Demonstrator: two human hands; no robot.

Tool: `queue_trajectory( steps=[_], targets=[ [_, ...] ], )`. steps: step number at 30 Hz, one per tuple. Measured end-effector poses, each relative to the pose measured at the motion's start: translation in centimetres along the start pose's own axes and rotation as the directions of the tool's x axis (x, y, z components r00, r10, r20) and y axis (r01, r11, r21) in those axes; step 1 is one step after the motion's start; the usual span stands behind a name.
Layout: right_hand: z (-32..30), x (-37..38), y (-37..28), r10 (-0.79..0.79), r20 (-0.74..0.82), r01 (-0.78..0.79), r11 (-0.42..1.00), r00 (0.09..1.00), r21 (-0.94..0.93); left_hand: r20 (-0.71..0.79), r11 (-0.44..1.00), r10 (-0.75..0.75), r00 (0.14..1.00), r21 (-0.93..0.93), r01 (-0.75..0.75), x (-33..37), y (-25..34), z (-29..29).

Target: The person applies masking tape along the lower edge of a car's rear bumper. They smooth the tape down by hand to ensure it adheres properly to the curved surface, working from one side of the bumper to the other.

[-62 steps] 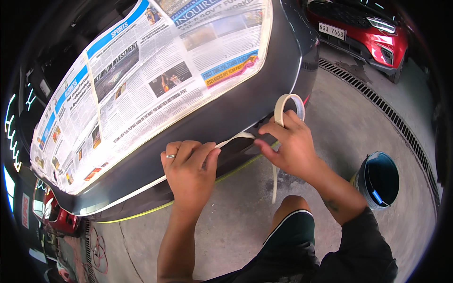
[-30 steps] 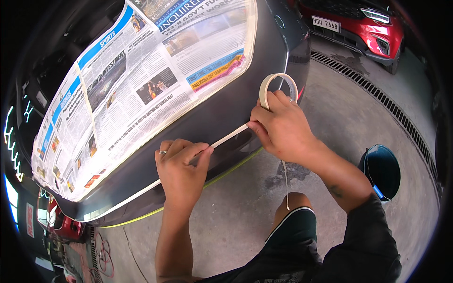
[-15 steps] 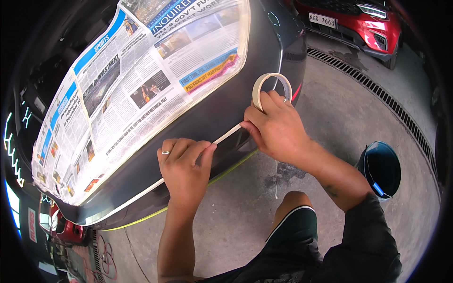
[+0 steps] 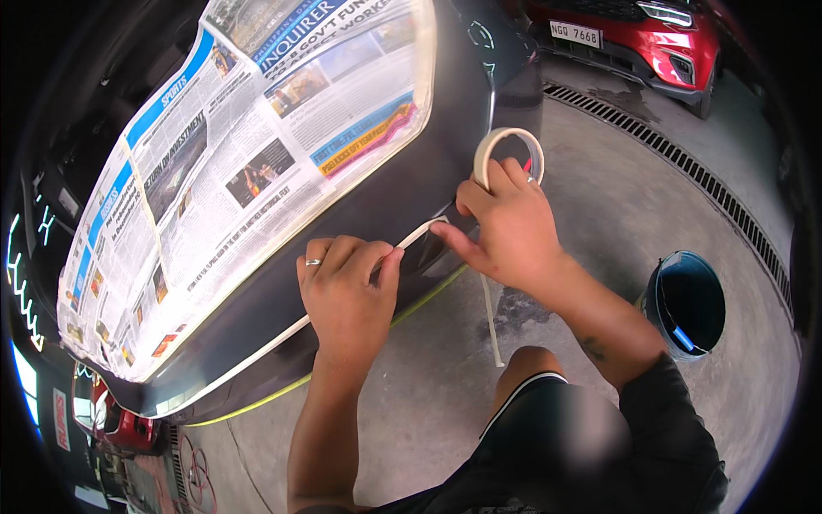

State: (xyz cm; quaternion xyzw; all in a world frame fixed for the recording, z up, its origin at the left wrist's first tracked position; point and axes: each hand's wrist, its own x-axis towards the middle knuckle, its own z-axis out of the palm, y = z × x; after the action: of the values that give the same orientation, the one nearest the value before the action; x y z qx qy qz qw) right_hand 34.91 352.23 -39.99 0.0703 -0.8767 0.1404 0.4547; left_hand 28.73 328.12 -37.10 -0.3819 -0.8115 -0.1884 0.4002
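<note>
Tape strip (image 4: 418,233) runs approx 8-to-2 o'clock along the dark bumper (image 4: 402,187), btwn your hands, 2 o'clock from L hand (image 4: 349,283), which pinches it, & 9 o'clock from R hand (image 4: 514,230), gripping the roll (image 4: 484,157), both abt equally near.

Bright floor (image 4: 419,411), black fisheye rim.
White glare sits on the lower-left end of the dark car panel (image 4: 342,210); the newspaper (image 4: 218,201) washes pale there too. Zigzag light strips (image 4: 26,295) glow far left (lamps or reflections, hard to say). The drain grate (image 4: 683,158) bows with distortion; a blurred smudge (image 4: 591,426) veils part of the shorts (image 4: 522,433).
</note>
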Motion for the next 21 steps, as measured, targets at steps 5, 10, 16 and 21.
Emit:
queue_trajectory(
  steps=[5,10,16,21],
  targets=[
    [1.0,-2.7,2.6,0.038,-0.069,-0.028,0.989,0.997,0.146,-0.028,1.000,0.022,0.999,-0.016,-0.023,0.4,0.7,1.1],
    [-1.3,-1.9,4.1,-0.036,-0.107,0.056,0.980,0.994,0.192,-0.008,0.999,0.025,1.000,-0.026,-0.025,1.2,1.5,1.6],
    [-2.7,0.8,3.4,-0.172,-0.005,0.170,0.977,0.985,-0.130,0.013,0.996,-0.050,0.999,-0.073,0.051,1.1,1.4,2.1],
    [-1.6,1.7,4.1,-0.173,0.019,0.173,0.969,0.985,-0.178,0.026,0.998,-0.060,0.998,-0.033,0.061,1.7,2.2,2.2]
  ],
)
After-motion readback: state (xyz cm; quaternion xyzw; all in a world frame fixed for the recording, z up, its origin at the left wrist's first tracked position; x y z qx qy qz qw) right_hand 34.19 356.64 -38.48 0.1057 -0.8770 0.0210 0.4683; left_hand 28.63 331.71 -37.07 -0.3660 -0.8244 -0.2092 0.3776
